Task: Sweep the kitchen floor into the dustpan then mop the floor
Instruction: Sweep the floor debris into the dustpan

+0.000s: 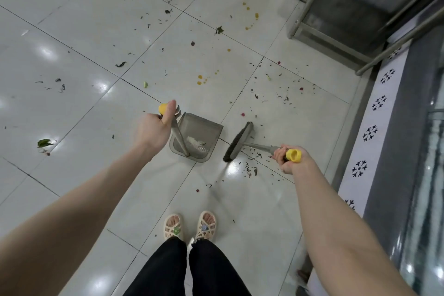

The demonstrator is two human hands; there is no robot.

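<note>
Left hand (153,131) grips the yellow-capped handle of the dustpan (197,139), which rests on the tiled floor (79,38) holding white crumbs. Right hand (292,158) grips the broom (237,142) handle, bristles just beside the pan amid scattered debris (251,169).

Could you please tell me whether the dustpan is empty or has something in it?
Not empty: the dustpan holds a small pale heap of debris inside.
</note>
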